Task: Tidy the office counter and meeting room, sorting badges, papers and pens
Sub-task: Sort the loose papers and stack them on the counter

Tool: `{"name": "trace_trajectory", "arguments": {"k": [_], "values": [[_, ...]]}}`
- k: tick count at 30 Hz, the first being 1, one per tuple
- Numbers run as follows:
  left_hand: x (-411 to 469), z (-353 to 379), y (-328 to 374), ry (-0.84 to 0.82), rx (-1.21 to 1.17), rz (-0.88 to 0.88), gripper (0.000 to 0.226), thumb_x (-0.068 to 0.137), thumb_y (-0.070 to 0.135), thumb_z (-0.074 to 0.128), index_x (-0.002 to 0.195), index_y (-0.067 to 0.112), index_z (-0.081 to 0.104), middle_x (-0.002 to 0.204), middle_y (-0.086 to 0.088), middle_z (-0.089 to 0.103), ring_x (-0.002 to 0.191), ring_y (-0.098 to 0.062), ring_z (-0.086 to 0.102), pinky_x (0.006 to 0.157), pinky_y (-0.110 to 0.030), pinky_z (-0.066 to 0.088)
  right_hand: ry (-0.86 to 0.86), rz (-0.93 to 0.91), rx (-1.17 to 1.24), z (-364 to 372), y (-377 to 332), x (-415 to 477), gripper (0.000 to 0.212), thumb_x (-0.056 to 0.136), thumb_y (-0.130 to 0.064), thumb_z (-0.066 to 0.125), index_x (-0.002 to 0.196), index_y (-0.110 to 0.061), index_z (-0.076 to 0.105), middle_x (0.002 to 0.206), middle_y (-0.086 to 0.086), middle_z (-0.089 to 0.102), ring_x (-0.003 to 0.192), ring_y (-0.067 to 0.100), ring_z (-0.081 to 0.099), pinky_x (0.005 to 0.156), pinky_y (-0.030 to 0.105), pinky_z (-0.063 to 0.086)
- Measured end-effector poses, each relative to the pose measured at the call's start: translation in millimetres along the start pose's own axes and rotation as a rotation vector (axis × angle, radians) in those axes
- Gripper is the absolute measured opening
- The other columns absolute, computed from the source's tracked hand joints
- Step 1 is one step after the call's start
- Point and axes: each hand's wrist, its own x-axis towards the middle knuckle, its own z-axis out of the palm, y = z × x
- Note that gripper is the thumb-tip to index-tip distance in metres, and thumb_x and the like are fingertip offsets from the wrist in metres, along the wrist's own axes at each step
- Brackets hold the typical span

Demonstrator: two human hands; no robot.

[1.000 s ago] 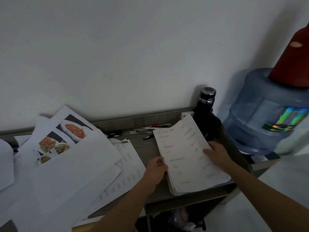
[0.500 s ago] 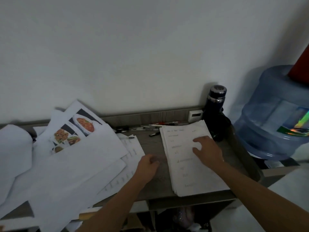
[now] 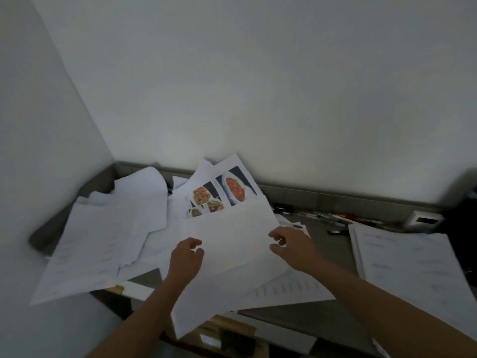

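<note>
Since both left the paper stack (image 3: 402, 267) at right, left hand (image 3: 185, 257) and right hand (image 3: 291, 248) hover half-curled over a blank sheet (image 3: 227, 236); I cannot tell grip.

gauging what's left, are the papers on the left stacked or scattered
Scattered: loose sheets overlap at odd angles, some overhanging the counter edge, unlike the squared stack.

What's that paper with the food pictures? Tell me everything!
The food-picture paper is a white sheet printed with colour photos of dishes on dark backgrounds, one red on a white plate. It lies tilted among other papers on the counter, top corner towards the wall. A blank white sheet covers its lower part.
</note>
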Motion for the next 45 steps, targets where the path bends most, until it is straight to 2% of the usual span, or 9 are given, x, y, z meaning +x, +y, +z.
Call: {"name": "trace_trajectory", "arguments": {"k": [11,16,19,22,25,30,33,36,45], "values": [[94,-165,-157,0.242,0.292,-0.223,0.043,0.091,0.023,0.057,0.131,0.012,0.048,0.142,-0.015,0.038,0.127,-0.034,0.037,0.104,-0.042,0.032,-0.176,-0.031,0.18,121,-171,116,0.026,0.087,-0.031,0.068,0.111,-0.03,0.058,0.1,-0.006,0.066,0.084,0.009,0.063,0.081,0.028,0.056],[121,-201,-212,0.06,0.416,-0.372,0.062,0.096,0.044,0.042,0.149,0.019,0.021,0.157,-0.015,0.016,0.142,-0.033,0.017,0.114,-0.045,0.021,-0.205,0.293,0.636,179,-230,162,0.051,0.086,-0.03,0.072,0.129,-0.017,0.049,0.118,0.008,0.057,0.094,0.017,0.059,0.074,0.029,0.054],[123,-192,-215,-0.049,0.503,-0.288,0.061,0.097,0.05,0.034,0.15,0.023,0.02,0.158,-0.012,0.015,0.143,-0.031,0.017,0.115,-0.043,0.021,-0.154,0.478,0.759,196,-250,190,0.065,0.087,-0.034,0.07,0.14,-0.01,0.042,0.132,0.013,0.05,0.103,0.024,0.056,0.067,0.028,0.055],[124,-177,-199,-0.106,0.495,-0.152,0.06,0.097,0.053,0.033,0.15,0.026,0.021,0.157,-0.006,0.02,0.142,-0.026,0.021,0.115,-0.038,0.019,-0.142,0.516,0.802,207,-265,210,0.037,0.09,-0.026,0.067,0.112,0.003,0.061,0.107,0.02,0.06,0.076,0.026,0.057,0.055,0.03,0.048],[133,-181,-193,-0.075,0.396,-0.102,0.058,0.096,0.053,0.038,0.147,0.026,0.029,0.15,-0.002,0.035,0.134,-0.023,0.033,0.109,-0.034,0.025,-0.141,0.462,0.705,216,-272,218,0.012,0.087,-0.006,0.065,0.077,0.002,0.063,0.09,0.027,0.064,0.059,0.024,0.055,0.05,0.027,0.041],[150,-217,-229,-0.086,0.481,-0.244,0.078,0.084,0.067,0.05,0.148,0.03,0.024,0.158,-0.008,0.013,0.144,-0.028,0.014,0.114,-0.047,0.018,-0.212,0.379,0.513,201,-265,212,0.009,0.084,-0.008,0.069,0.079,-0.002,0.065,0.091,0.024,0.069,0.067,0.028,0.063,0.051,0.027,0.047],[154,-224,-242,-0.087,0.476,-0.29,0.091,0.078,0.075,0.05,0.15,0.03,0.018,0.16,-0.009,0.003,0.146,-0.029,0.007,0.115,-0.051,0.017,-0.423,0.329,0.363,188,-258,199,0.011,0.087,-0.01,0.068,0.082,-0.003,0.063,0.078,0.014,0.068,0.058,0.019,0.063,0.049,0.024,0.047],[157,-223,-237,-0.002,0.529,-0.316,0.087,0.081,0.075,0.042,0.149,0.025,0.022,0.157,-0.012,0.012,0.144,-0.03,0.013,0.113,-0.048,0.021,-0.616,0.288,0.296,180,-254,190,0.011,0.089,-0.013,0.067,0.082,-0.004,0.066,0.072,0.013,0.071,0.051,0.014,0.063,0.048,0.022,0.046],[170,-223,-222,0.136,0.604,-0.354,0.059,0.092,0.059,0.041,0.128,0.013,0.042,0.138,-0.014,0.038,0.126,-0.03,0.036,0.094,-0.041,0.043,-0.876,0.316,0.172,169,-248,190,0.021,0.084,-0.019,0.074,0.095,-0.008,0.059,0.093,0.01,0.073,0.078,0.018,0.071,0.068,0.028,0.058]]}}
